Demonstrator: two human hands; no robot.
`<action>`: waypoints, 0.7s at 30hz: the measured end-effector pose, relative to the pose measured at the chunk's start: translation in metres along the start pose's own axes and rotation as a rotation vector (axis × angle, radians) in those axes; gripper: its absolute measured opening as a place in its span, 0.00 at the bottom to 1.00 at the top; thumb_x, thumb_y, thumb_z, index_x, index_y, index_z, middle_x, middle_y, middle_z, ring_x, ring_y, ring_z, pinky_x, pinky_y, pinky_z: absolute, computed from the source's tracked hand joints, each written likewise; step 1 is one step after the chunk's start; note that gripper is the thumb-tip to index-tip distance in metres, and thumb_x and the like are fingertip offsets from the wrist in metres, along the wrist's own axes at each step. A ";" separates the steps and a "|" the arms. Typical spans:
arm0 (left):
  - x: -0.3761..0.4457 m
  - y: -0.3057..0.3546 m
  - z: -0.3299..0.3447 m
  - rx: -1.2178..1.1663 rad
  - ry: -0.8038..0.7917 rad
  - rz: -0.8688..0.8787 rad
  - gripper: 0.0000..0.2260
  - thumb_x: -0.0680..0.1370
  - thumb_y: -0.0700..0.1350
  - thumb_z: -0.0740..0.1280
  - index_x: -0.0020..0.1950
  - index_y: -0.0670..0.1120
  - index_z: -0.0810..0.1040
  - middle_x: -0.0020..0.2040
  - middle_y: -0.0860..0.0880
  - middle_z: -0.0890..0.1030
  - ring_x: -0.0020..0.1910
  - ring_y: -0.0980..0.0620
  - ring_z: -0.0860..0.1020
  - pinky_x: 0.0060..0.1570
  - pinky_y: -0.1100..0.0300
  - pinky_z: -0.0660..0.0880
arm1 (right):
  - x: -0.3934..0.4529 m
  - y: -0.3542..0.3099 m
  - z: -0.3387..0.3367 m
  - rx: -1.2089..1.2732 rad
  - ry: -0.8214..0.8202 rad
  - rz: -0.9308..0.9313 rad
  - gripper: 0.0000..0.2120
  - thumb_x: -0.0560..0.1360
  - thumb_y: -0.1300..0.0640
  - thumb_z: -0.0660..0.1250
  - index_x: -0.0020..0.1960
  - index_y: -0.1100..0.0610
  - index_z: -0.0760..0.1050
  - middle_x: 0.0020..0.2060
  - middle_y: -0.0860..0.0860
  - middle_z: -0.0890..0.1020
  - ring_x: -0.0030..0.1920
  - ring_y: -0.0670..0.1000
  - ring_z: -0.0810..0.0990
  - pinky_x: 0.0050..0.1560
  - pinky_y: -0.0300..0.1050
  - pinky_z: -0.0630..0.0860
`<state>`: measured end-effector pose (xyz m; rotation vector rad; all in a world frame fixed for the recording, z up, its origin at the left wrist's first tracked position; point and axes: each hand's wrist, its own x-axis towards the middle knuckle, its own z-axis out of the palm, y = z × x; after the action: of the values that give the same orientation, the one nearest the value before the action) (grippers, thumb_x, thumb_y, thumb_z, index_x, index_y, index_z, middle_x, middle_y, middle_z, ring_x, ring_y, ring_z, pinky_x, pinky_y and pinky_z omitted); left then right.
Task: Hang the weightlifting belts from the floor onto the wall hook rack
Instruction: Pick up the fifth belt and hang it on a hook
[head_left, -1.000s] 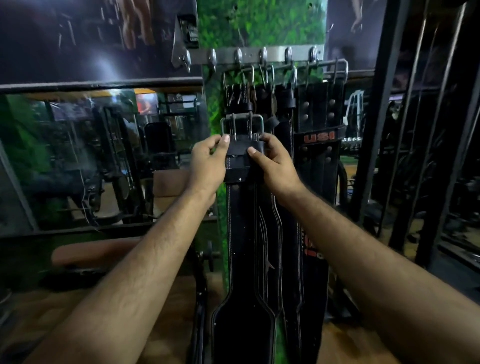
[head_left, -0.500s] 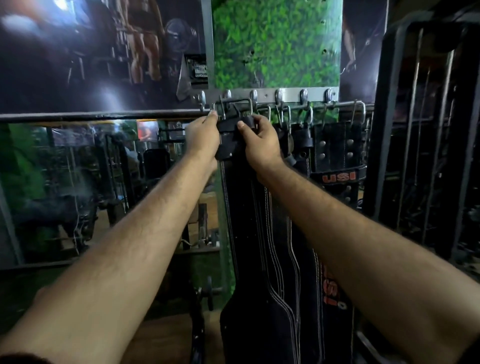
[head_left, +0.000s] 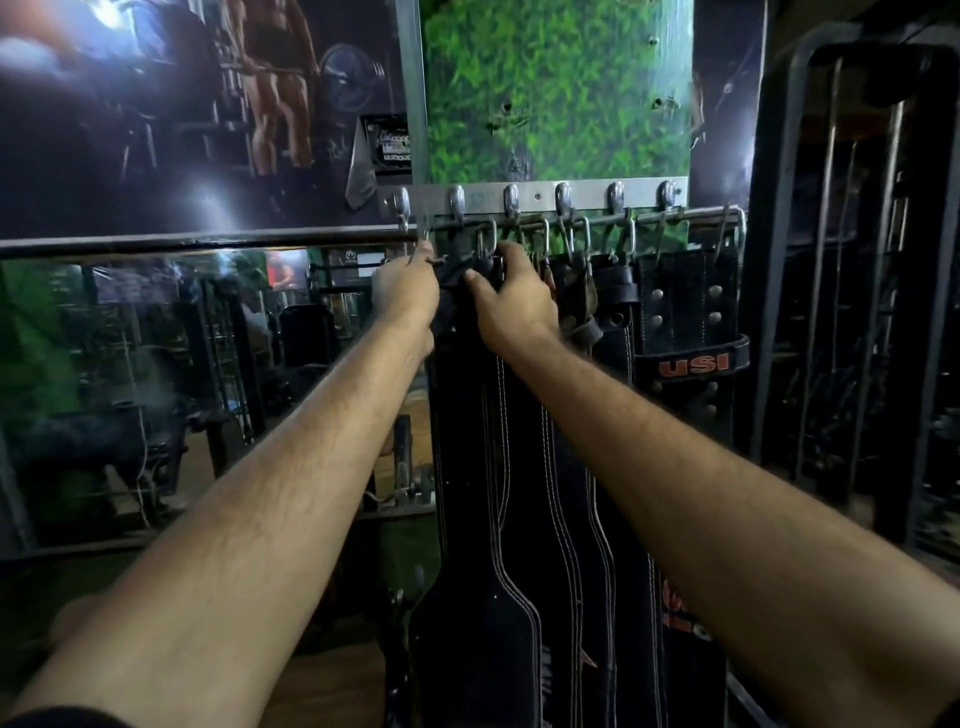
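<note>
A long black weightlifting belt (head_left: 470, 467) with white stitching hangs straight down in front of me. My left hand (head_left: 405, 291) and my right hand (head_left: 514, 299) both grip its buckle end, held right up at the left part of the metal hook rack (head_left: 587, 195) on the green wall panel. The buckle itself is mostly hidden behind my fingers. Several other black belts (head_left: 613, 415) hang from the hooks to the right, one with an orange USI label (head_left: 693, 364).
A mirror (head_left: 156, 389) with a dark frame fills the wall to the left, under a gym poster (head_left: 182, 104). A black steel rack with upright bars (head_left: 852, 312) stands close on the right. Wooden floor (head_left: 332, 686) shows below.
Both hands have lifted the belt's buckle end from chest height up to the rack's leftmost hooks, and my view has tilted upward with it.
</note>
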<state>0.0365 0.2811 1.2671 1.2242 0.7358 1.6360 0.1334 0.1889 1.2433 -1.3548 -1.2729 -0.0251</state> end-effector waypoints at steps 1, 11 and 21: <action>-0.015 0.002 -0.003 -0.012 -0.031 -0.010 0.17 0.73 0.60 0.68 0.50 0.48 0.84 0.48 0.46 0.87 0.50 0.43 0.85 0.54 0.41 0.82 | -0.008 0.003 0.001 0.022 0.015 -0.024 0.22 0.81 0.46 0.64 0.73 0.48 0.67 0.57 0.53 0.83 0.56 0.59 0.81 0.50 0.46 0.71; -0.088 -0.061 -0.040 0.025 -0.199 -0.034 0.17 0.78 0.41 0.70 0.64 0.34 0.77 0.55 0.39 0.85 0.54 0.45 0.84 0.55 0.49 0.82 | -0.071 0.086 0.039 0.471 -0.070 -0.007 0.14 0.75 0.49 0.75 0.42 0.59 0.78 0.34 0.55 0.83 0.35 0.48 0.79 0.34 0.52 0.77; -0.144 -0.190 -0.099 0.195 -0.276 -0.106 0.11 0.77 0.43 0.73 0.53 0.36 0.80 0.52 0.38 0.84 0.52 0.46 0.82 0.59 0.45 0.78 | -0.158 0.190 0.052 0.534 -0.453 0.123 0.10 0.78 0.64 0.71 0.58 0.65 0.81 0.51 0.55 0.86 0.50 0.47 0.85 0.53 0.43 0.82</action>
<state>0.0143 0.2278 1.0158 1.4883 0.7829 1.2988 0.1614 0.1872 0.9926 -0.9918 -1.4289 0.6950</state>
